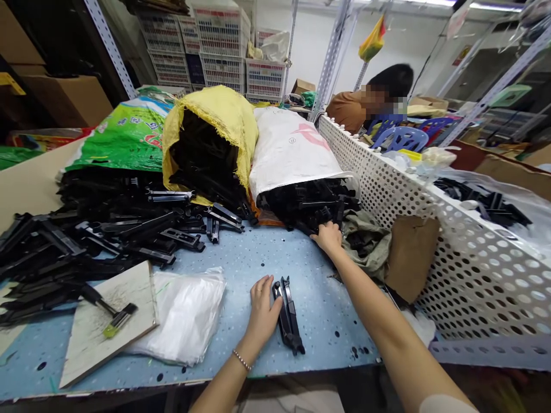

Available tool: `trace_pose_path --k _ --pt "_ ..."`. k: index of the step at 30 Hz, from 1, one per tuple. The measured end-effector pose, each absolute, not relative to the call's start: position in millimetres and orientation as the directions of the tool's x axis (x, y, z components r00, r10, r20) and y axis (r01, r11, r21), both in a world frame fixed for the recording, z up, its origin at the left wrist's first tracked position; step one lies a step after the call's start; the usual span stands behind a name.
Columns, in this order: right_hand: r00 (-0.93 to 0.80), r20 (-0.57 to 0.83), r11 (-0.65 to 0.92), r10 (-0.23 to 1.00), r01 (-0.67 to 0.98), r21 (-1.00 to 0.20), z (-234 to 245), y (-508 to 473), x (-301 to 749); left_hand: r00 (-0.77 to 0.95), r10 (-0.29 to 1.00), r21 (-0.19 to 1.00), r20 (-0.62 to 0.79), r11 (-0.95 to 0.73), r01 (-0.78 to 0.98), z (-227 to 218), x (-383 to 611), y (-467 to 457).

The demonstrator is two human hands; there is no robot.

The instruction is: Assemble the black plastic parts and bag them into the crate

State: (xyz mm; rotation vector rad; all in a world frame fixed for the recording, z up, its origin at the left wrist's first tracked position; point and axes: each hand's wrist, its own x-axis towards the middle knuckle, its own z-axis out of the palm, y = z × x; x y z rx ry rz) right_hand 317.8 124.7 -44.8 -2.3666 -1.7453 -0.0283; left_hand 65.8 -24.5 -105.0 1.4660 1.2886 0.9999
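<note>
My left hand (263, 310) lies on the blue speckled table (241, 252) with its fingers stretched out. Its thumb touches the edge of a pair of long black plastic parts (288, 315) lying side by side. My right hand (329, 237) is stretched forward to the mouth of a white woven sack (293, 143). Its fingers are curled on a black plastic part (323, 215) at the front of the heap spilling from that sack; the fingertips are partly hidden.
A yellow sack (215, 103) and a green sack (120, 137) spill more black parts (142, 229) leftward. A brush (116, 318) lies on a board (81, 350) beside clear plastic bags (185, 315). A perforated metal panel (408, 212) borders the right; behind it is a person (348, 112).
</note>
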Motion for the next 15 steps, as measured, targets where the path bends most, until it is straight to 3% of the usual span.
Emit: trace_pose_path --k 5,9,12,15 --pt "0.147 0.191 -0.115 0.971 0.979 -0.168 -43 81 271 0.024 0.997 0.989 -0.070 0.072 -0.130 -86 64 -15" --pt "-0.133 0.402 0.313 0.906 0.851 -0.422 -49 13 214 0.018 0.982 0.858 -0.187 0.173 -0.483 -55 64 2" --pt "-0.250 0.397 0.464 0.883 0.589 -0.661 -42 -10 196 0.104 0.971 0.823 -0.216 0.239 -0.515 -33 52 4" --pt "-0.164 0.443 0.456 0.881 0.541 -0.707 -32 2 196 0.298 0.926 0.782 -0.230 0.358 -0.510 -21 39 -8"
